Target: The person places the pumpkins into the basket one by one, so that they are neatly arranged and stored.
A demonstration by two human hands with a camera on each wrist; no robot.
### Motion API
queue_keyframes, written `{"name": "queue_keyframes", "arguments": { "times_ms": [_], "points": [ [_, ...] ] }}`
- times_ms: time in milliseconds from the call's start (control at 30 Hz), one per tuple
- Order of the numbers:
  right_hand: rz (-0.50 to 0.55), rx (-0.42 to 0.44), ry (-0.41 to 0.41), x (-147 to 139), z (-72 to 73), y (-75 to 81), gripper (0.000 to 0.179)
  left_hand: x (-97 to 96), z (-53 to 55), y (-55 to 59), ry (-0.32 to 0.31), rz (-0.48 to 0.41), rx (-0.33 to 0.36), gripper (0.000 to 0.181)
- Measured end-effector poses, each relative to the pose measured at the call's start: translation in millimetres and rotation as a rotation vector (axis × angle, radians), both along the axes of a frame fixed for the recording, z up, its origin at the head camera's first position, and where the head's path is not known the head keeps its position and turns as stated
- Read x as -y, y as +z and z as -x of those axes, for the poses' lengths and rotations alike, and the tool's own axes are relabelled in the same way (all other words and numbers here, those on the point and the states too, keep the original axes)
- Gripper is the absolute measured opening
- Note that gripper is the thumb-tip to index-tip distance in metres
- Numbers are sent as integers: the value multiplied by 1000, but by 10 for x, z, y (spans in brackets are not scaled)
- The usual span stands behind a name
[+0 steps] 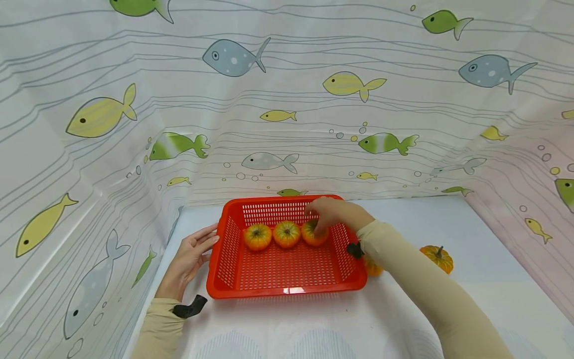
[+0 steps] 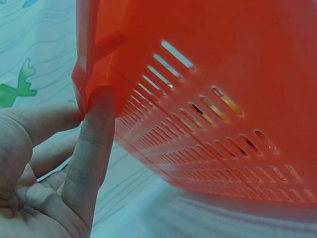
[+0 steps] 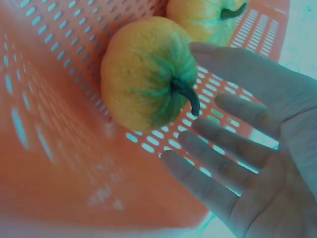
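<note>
Head view: left hand [image 1: 188,258], grip clamped on red basket [image 1: 251,292] at nine o'clock; inside, three pumpkins [image 1: 287,235] at ten, twelve and two; right hand [image 1: 333,212], grip apart, at the rightmost; outside, fourth pumpkin [image 1: 373,269], fifth pumpkin [image 1: 439,260], toward three.

On bench [image 1: 399,214]: basket [image 1: 291,287], with curtain [image 1: 314,119] behind at 12 o'clock. Inside basket: left pumpkin [image 1: 258,238] at 10, middle pumpkin [image 1: 287,234] at 12, right pumpkin [image 1: 310,236] at 2, beneath right hand [image 1: 331,212]. At 9 o'clock rim: left hand [image 1: 190,257]. Outside, toward 3: near pumpkin [image 1: 373,268] just beside basket, outer pumpkin [image 1: 438,259] beyond.
</note>
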State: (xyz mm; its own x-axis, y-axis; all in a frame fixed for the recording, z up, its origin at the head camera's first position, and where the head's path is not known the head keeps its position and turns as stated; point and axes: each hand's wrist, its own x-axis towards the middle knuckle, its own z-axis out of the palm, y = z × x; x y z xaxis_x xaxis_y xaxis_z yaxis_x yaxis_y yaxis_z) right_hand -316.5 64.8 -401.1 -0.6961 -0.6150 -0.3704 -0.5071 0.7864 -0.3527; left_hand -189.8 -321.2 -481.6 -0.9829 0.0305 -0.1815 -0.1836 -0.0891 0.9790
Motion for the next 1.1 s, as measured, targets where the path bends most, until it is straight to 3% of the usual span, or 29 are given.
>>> {"name": "queue_keyframes", "arguments": {
  "times_ms": [267, 600, 1100],
  "points": [
    [69, -26, -5, -118, 10, 131, 65, 6, -1, 6, 1, -1, -1, 66],
    [130, -101, 59, -285, -31, 285, 60, 22, -5, -13, -15, -36, -27, 64],
    [248, -62, -65, -711, -124, 442, 62, 15, 7, 4, -6, -28, -16, 64]
  ]
}}
